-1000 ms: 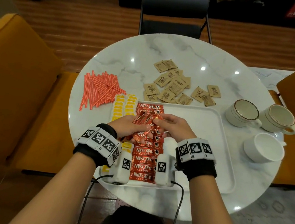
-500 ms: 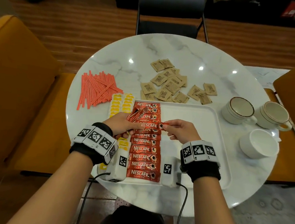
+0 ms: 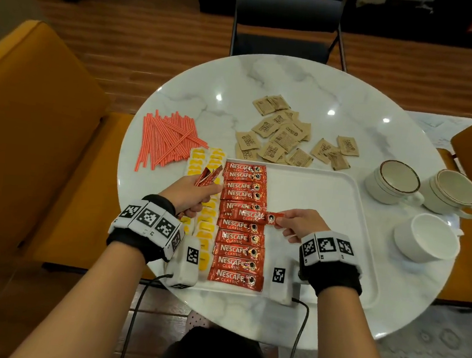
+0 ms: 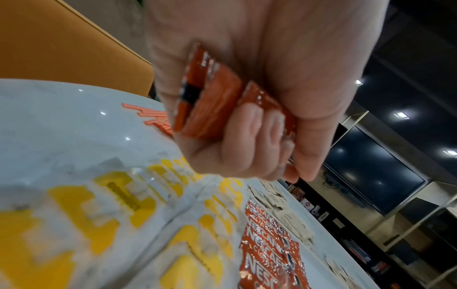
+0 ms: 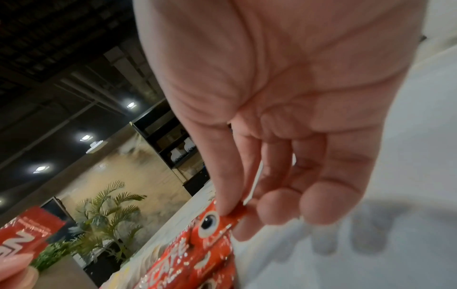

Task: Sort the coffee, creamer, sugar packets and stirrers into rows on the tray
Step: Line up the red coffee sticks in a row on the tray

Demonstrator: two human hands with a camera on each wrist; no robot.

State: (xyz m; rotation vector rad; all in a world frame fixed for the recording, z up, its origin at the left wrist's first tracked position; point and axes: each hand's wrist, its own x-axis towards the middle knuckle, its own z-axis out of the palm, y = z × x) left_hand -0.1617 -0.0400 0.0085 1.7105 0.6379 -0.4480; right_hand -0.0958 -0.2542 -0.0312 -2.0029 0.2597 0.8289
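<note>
The right hand point(image 3: 300, 224) pinches one red coffee stick point(image 3: 257, 216) by its end, between thumb and fingertips point(image 5: 222, 207). The stick lies crosswise just above the column of coffee sticks point(image 3: 240, 225) already laid on the white tray point(image 3: 326, 204), about halfway down that column, its free end pointing away from the pinch towards the other hand. From the right wrist view the rest of the fingers are loosely curled behind the pinch and hold nothing else.

The left hand point(image 3: 190, 193) is clenched round a small bundle of coffee sticks point(image 3: 208, 176), whose ends fan out beyond the thumb; the left wrist view shows the fingers point(image 4: 249, 140) wrapped over the red foil. That fist hovers over the yellow-and-white creamer packets point(image 3: 205, 224), which run in two columns directly beneath it, along the tray's left edge and touching the coffee column.

On the tray, to the pinch's outer side, the surface is bare white. Beyond the left fist, on the marble table point(image 3: 294, 84), lies a loose heap of red-striped stirrers point(image 3: 167, 138). Further ahead of both hands the brown sugar packets point(image 3: 287, 137) are scattered off the tray. Well out past the right hand stand three cups point(image 3: 394, 181), nothing visible inside them, all off the tray.
</note>
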